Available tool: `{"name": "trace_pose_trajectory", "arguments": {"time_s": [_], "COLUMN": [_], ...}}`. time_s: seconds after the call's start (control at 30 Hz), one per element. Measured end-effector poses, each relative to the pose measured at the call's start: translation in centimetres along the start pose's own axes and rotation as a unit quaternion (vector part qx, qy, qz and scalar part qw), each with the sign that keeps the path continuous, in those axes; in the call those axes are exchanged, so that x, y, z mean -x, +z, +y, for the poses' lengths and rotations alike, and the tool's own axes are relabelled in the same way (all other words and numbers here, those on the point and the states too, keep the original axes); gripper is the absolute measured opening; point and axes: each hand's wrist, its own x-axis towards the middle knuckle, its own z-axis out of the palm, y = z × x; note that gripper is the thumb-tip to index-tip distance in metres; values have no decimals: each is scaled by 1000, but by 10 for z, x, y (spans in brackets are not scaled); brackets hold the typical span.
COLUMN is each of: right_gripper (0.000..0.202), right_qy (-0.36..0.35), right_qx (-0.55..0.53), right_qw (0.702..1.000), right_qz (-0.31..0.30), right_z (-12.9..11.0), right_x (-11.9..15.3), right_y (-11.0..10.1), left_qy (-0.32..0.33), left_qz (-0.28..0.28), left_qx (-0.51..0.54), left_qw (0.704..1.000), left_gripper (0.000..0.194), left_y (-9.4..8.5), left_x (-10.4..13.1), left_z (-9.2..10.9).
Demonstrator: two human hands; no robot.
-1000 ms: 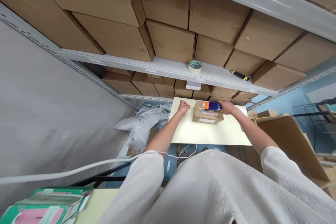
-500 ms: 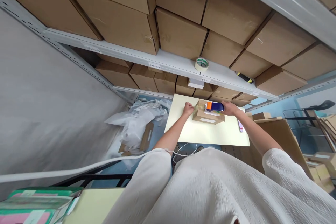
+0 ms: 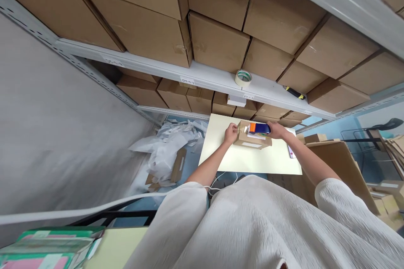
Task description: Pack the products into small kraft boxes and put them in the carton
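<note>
A small cardboard box (image 3: 252, 142) with a white label on its near side sits on the pale table. Over its top, my right hand (image 3: 276, 130) grips a dark blue and orange tape dispenser (image 3: 261, 128) from the right. Shiny clear tape (image 3: 242, 128) lies across the left part of the box top. At the box's left end, my left hand (image 3: 231, 133) has its fingers pinched close to the tape. What they hold, if anything, is too small to make out.
A phone (image 3: 291, 151) lies at the table's (image 3: 217, 162) right side. Shelves with cartons (image 3: 217, 42) rise in front, holding a tape roll (image 3: 243, 78) and a box cutter (image 3: 294, 93). Crumpled white wrapping (image 3: 160, 151) lies left on the floor. A large open carton (image 3: 341, 159) stands right.
My left hand has shifted right, closer to the box's left end, and its fingers have turned toward the tape. My right hand and the tape dispenser stay nearly in place over the box.
</note>
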Motion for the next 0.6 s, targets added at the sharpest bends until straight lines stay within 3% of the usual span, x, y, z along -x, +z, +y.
{"name": "trace_pose_trajectory", "arguments": {"time_s": [0.13, 0.23, 0.33, 0.43, 0.6], "right_gripper": [45, 46, 45, 41, 38], "right_qy": [-27, -53, -54, -49, -67], "right_qx": [-31, -67, -67, -32, -8], "right_qw": [999, 995, 995, 998, 998], "right_qz": [27, 47, 41, 18, -2], "right_z": [4, 4, 3, 1, 2], "right_x": [-4, -5, -3, -1, 2], "right_y": [9, 13, 12, 6, -2], "left_qy": [10, 124, 207, 183, 139], "left_qz": [-49, -88, -184, -250, -267], "left_qx": [-52, -127, -226, -312, -386], "left_qw": [997, 980, 934, 898, 872], "left_gripper": [39, 61, 99, 113, 119], "left_y": [-5, -7, -5, -3, -4], "left_x": [4, 4, 0, -4, -5], "left_z": [9, 23, 38, 48, 53]}}
